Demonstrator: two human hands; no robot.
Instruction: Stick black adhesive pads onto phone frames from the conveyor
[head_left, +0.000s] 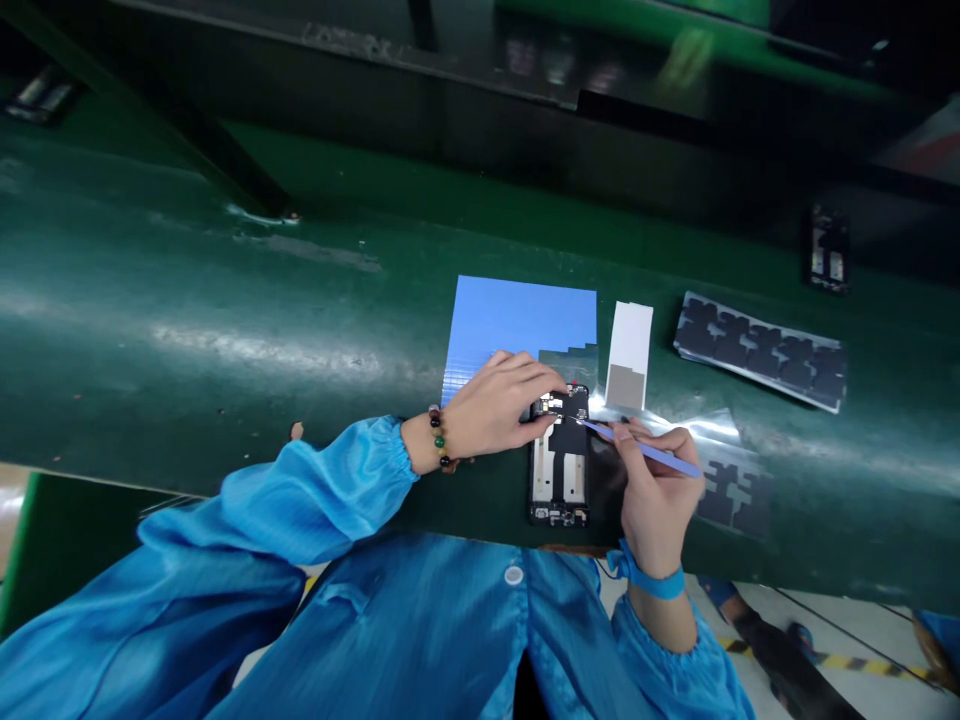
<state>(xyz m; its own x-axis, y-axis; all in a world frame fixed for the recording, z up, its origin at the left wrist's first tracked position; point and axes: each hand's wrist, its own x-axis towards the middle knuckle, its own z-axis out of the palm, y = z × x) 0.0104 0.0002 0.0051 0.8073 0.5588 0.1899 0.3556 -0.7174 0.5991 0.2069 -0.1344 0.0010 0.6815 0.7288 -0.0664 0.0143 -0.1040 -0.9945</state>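
An opened phone (559,470) lies upright in the picture near the table's front edge, its inner parts showing. My left hand (499,405) rests over its upper left, thumb and fingertips on the dark upper part, apart from each other. In my right hand (660,490) are pinched purple tweezers (671,459), whose tip touches the upper middle of the phone. Behind the phone lies a blue sheet (525,315), partly under a dark translucent piece. A white strip with a grey end (631,340) is right of it.
A stack of sheets with black stickers (761,350) lies to the right, and a clear sheet with black stickers (735,495) sits beside my right hand. Another opened phone (828,250) is at the back right. A dark post (247,190) meets the green table (225,290) at the left.
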